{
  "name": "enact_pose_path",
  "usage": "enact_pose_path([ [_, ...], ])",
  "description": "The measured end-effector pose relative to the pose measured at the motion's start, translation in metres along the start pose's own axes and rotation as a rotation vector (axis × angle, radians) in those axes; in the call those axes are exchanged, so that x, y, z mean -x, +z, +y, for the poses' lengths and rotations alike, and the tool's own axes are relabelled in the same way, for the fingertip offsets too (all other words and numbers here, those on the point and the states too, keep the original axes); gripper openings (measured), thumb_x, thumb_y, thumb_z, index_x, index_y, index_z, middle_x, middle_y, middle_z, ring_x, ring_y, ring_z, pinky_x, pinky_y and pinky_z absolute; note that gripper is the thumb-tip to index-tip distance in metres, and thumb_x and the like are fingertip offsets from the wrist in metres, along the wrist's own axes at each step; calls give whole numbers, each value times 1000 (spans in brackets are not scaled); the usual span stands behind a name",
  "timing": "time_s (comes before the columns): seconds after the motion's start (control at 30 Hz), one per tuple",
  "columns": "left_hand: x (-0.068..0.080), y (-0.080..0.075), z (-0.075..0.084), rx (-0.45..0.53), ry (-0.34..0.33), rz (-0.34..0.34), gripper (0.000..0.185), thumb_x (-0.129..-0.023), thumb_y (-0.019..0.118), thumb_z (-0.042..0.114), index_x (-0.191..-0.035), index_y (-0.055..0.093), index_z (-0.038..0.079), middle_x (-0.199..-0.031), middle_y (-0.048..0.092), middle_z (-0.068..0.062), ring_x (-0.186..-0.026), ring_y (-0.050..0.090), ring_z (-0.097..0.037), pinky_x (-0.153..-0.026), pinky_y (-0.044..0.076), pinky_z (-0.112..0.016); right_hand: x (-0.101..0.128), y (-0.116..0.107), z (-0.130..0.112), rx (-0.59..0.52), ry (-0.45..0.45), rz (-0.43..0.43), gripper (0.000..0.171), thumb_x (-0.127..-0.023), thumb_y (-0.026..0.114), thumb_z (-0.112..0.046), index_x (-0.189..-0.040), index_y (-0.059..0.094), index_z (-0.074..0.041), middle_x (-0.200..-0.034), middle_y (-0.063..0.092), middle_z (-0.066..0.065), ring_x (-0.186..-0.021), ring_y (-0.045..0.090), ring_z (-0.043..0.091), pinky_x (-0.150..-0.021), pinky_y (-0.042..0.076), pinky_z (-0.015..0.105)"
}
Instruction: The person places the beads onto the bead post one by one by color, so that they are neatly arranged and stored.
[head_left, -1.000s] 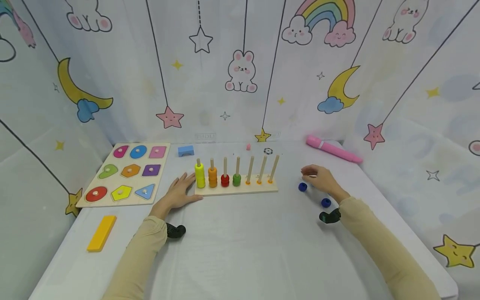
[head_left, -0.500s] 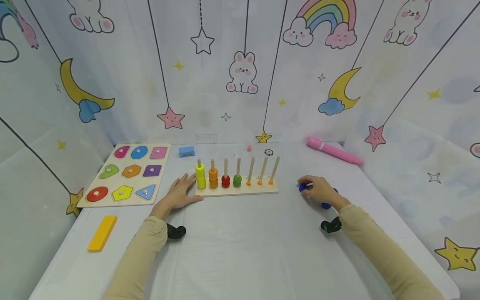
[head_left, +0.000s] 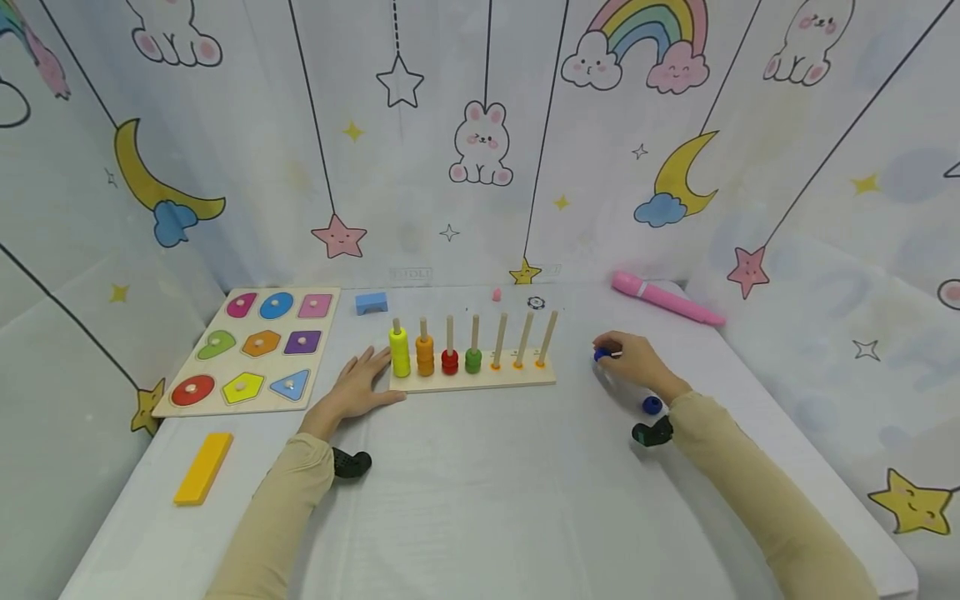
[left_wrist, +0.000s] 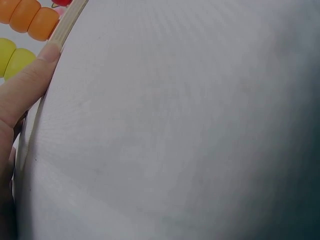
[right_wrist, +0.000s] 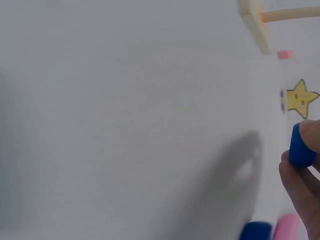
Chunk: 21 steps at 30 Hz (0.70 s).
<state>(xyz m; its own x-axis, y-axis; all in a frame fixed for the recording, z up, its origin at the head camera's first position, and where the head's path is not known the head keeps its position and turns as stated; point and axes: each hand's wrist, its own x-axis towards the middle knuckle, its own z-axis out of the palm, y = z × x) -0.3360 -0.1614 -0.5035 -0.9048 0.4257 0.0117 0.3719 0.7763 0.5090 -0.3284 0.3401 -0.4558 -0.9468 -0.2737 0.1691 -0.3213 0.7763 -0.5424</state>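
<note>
My right hand [head_left: 639, 363] pinches a blue bead [right_wrist: 301, 147] between thumb and fingers, raised a little over the table right of the pegboard. Another blue bead [head_left: 652, 405] lies on the table by that wrist. The wooden pegboard [head_left: 480, 382] stands mid-table with a row of upright pegs. Yellow beads [head_left: 401, 354], orange beads [head_left: 425, 357], red beads [head_left: 450, 362] and green beads [head_left: 473, 360] sit on the left pegs; the three right pegs are bare. My left hand [head_left: 356, 390] rests, fingers spread, at the board's left end, its thumb [left_wrist: 49, 52] touching the front edge.
A shape puzzle board [head_left: 315, 367] lies at the left, with a yellow block [head_left: 203, 468] in front of it. Behind the pegboard are a blue block [head_left: 371, 303] and a small pink piece [head_left: 497, 294]. A large pink pen [head_left: 667, 300] lies at the back right.
My right hand has come down on a blue bead, taken hold of it and lifted it slightly off the table. The left hand has stayed against the pegboard.
</note>
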Motion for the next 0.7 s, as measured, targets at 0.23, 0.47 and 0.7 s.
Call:
enact_pose_path([
  [0.23,-1,0,-1,2,-14,-11,88,-83,67,48,-149,26,5,-155,20,-14,-142,3,-36,-114,-3,-52,-31,-16,-25,-15,21,89,27,-89,65,-13,-113,62,1,-108,66,18,-103,61,34,-87,50,50],
  [0.47,-1,-1,-1,-14,-11,-3,89,-82,67,50,-148,28,4,-154,21,-14,-142,5,-37,-113,-1,-54,-63,-18,-62,-72,26,152,30,-91,65,-19,-116,62,-4,-109,65,14,-103,61,29,-86,53,44],
  [0.7,0,-3,2,-13,-7,-4,88,-83,68,48,-148,29,4,-154,22,-15,-142,6,-37,-114,-1,-53,-77,-10,-111,-166,-136,135,27,-88,66,-10,-113,63,-1,-108,65,13,-99,64,26,-84,54,35],
])
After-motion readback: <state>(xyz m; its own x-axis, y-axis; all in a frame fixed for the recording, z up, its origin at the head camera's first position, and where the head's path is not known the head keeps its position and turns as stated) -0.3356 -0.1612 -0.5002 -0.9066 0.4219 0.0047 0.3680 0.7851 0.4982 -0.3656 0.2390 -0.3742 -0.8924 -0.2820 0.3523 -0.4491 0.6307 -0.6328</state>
